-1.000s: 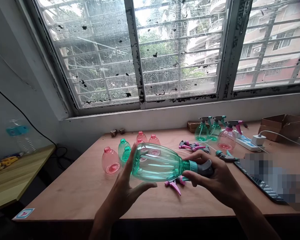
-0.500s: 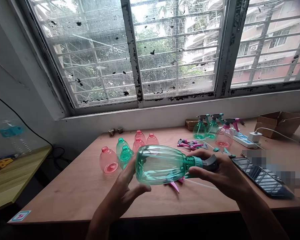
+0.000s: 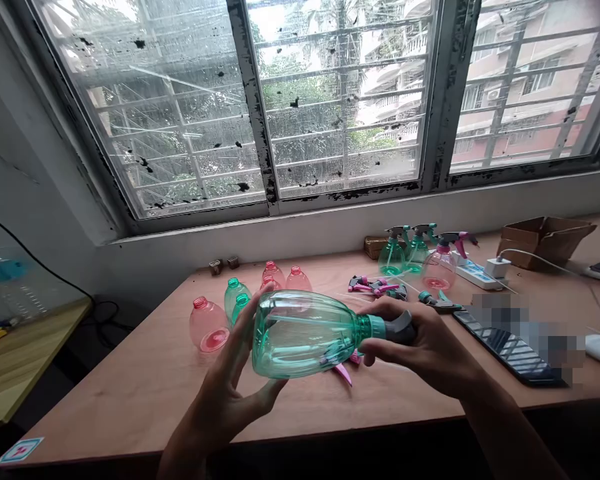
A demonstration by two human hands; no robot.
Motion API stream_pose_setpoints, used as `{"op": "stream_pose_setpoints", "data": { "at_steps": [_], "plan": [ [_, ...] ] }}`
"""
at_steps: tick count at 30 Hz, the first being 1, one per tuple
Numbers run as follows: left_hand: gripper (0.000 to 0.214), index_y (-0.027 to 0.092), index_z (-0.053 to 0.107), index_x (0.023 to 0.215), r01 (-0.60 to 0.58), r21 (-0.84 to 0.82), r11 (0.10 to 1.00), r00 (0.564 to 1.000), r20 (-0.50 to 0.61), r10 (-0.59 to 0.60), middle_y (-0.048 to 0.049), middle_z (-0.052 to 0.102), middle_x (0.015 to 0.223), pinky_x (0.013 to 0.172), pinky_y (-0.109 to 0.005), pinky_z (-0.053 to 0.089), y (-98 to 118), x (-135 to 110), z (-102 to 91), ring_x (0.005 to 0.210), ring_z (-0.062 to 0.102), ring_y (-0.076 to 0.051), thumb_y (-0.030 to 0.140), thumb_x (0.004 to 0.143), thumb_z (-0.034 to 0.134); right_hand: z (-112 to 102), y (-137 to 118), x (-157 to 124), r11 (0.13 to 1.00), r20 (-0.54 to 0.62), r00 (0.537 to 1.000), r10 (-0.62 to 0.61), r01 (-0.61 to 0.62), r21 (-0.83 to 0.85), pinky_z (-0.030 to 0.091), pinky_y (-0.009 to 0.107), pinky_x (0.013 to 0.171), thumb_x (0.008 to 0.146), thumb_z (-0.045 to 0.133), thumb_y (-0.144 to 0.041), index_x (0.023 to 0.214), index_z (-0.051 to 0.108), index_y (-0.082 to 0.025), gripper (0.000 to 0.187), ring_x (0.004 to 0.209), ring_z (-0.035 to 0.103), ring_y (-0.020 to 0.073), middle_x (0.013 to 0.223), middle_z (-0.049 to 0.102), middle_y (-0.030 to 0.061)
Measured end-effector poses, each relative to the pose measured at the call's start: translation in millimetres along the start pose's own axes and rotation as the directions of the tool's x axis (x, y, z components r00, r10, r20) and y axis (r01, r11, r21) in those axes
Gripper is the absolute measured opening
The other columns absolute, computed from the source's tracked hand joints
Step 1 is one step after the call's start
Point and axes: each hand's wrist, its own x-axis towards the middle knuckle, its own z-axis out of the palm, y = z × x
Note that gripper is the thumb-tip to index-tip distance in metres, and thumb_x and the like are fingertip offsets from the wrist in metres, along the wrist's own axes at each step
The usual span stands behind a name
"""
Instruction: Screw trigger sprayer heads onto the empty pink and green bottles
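Observation:
A clear green spray bottle (image 3: 300, 333) lies sideways in the air above the table, its base toward the left. My left hand (image 3: 230, 380) cups the base end, with fingers behind it and the thumb along its lower edge. With fingers and thumb closed, my right hand (image 3: 420, 340) grips the bottle at its collar and grey spray head (image 3: 400, 328). The trigger is mostly hidden by that hand. Behind and below the bottle, loose pink-and-grey spray heads (image 3: 375, 287) lie on the table. A green-and-grey spray head (image 3: 439, 301) rests beyond my right hand.
Open pink bottles (image 3: 207, 323) and green bottles (image 3: 236, 293) stand at left. Finished green sprayers (image 3: 393, 253) and a pink sprayer (image 3: 439, 267) stand at the back, near a power strip (image 3: 475, 272) and a cardboard box (image 3: 543, 243). A dark tablet (image 3: 510, 347) lies at right.
The view has shifted slightly, and the bottle sits a little further left in it. My left hand has spread wider around the base, its thumb now lower. My right hand keeps its grip.

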Motion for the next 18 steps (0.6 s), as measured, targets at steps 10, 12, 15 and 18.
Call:
{"op": "stream_pose_setpoints", "data": {
  "at_steps": [10, 12, 15, 18],
  "plan": [
    [0.086, 0.04, 0.025, 0.164, 0.109, 0.144, 0.984, 0.994, -0.047, -0.103, -0.0054, 0.041, 0.168, 0.127, -0.056, 0.027, -9.5, 0.0, -0.8, 0.157, 0.031, -0.036, 0.052, 0.093, 0.072, 4.1, 0.0, 2.6, 0.998, -0.008, 1.0, -0.015, 0.015, -0.053, 0.06, 0.028, 0.058, 0.085, 0.086, -0.036, 0.097, 0.074, -0.02, 0.024, 0.063, 0.074, 0.0182, 0.076, 0.074, 0.0002],
    [0.087, 0.036, 0.032, 0.163, 0.105, 0.167, 0.98, 0.994, -0.048, -0.098, -0.0086, 0.048, 0.163, 0.125, -0.056, 0.032, -12.2, 2.0, -1.5, 0.153, 0.038, -0.039, 0.056, 0.09, 0.075, 4.2, 1.8, 3.6, 0.996, -0.005, 1.0, -0.024, 0.024, -0.083, 0.059, 0.028, 0.057, 0.084, 0.086, -0.037, 0.098, 0.074, -0.02, 0.025, 0.063, 0.073, 0.0188, 0.077, 0.074, 0.0006],
    [0.084, 0.036, 0.037, 0.161, 0.102, 0.2, 0.974, 0.994, -0.053, -0.094, -0.0088, 0.052, 0.16, 0.123, -0.057, 0.035, -14.3, 3.1, -1.3, 0.15, 0.043, -0.039, 0.056, 0.089, 0.075, 3.4, 2.7, 3.7, 0.997, 0.008, 1.0, -0.023, 0.023, -0.08, 0.059, 0.029, 0.058, 0.085, 0.085, -0.037, 0.1, 0.074, -0.021, 0.024, 0.064, 0.073, 0.0189, 0.077, 0.075, 0.0003],
    [0.079, 0.04, 0.028, 0.163, 0.101, 0.171, 0.98, 0.993, -0.084, -0.087, -0.0056, 0.048, 0.163, 0.124, -0.056, 0.034, -12.2, 2.2, 1.5, 0.153, 0.04, -0.035, 0.051, 0.096, 0.069, 2.7, 1.9, 2.5, 0.998, 0.014, 1.0, -0.019, 0.02, -0.061, 0.058, 0.029, 0.058, 0.086, 0.084, -0.036, 0.099, 0.074, -0.021, 0.022, 0.063, 0.074, 0.0187, 0.077, 0.074, 0.0002]
  ]
}}
